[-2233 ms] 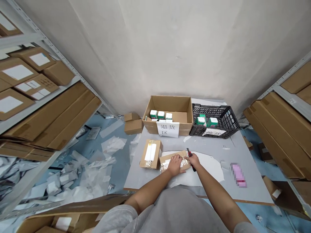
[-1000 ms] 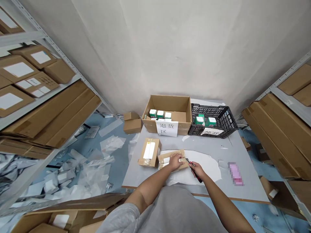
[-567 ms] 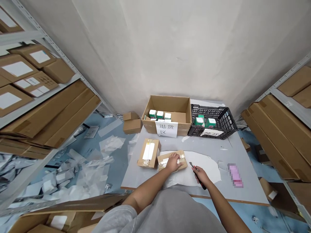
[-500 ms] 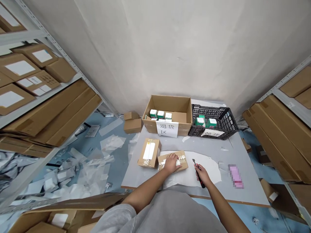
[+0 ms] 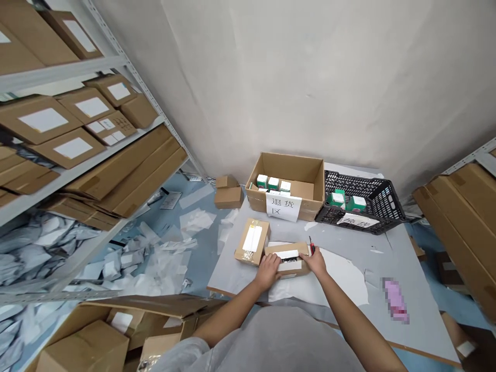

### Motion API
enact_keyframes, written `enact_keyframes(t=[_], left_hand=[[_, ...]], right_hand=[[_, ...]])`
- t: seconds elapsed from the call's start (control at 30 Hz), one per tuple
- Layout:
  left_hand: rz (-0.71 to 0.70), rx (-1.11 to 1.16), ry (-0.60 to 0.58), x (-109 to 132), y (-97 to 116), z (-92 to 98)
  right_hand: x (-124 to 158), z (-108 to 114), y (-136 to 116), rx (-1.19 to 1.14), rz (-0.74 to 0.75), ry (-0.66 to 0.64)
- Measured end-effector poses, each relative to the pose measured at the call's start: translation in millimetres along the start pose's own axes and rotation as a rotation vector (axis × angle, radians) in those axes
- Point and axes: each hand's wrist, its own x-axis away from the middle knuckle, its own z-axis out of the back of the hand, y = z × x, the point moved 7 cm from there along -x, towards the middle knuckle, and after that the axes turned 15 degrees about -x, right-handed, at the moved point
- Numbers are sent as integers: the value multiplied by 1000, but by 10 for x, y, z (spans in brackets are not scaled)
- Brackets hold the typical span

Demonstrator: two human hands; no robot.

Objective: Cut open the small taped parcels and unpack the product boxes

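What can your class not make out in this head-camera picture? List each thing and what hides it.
All in the head view:
Utility knife: most of it hidden by the right hand.
Cardboard parcel: parts of its top covered by both hands, including the left hand.
Green-and-white boxes: lower parts hidden by the carton wall and its sign.
Pink object: blurred, kind unknown.
White crate label: too small and slanted to read.

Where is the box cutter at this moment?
In the head view, the box cutter sticks up from the right hand, at the right end of the cardboard parcel.
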Motion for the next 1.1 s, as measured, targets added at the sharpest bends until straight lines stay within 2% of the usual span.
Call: enact_keyframes(t=[0.17, 0.3, 0.43, 0.5, 0.57, 0.7, 0.9, 1.0, 1.1], left_hand=[[-69, -34, 59, -87, 4, 12], [-38, -11, 36, -100, -144, -26], [-111, 102, 47, -67, -184, 44], [-70, 181, 63, -86, -250, 96], [-10, 207, 24, -143, -326, 94], [-62, 108, -100, -298, -339, 21], [-111, -3, 26, -443, -313, 40], [-98, -47, 24, -528, -331, -33], [-52, -32, -11, -636, -387, -148]], right_hand=[[67, 45, 145, -6, -56, -82], [323, 34, 221, 27, 64, -14], [615, 20, 91, -7, 251, 91], [710, -11, -11, -22, 305, 84], [751, -64, -107, -22, 325, 37], [723, -196, -236, -16, 317, -63], [649, -268, -328, 11, 415, -6], [581, -287, -330, 68, 437, 41], [455, -323, -313, 128, 392, 46]])
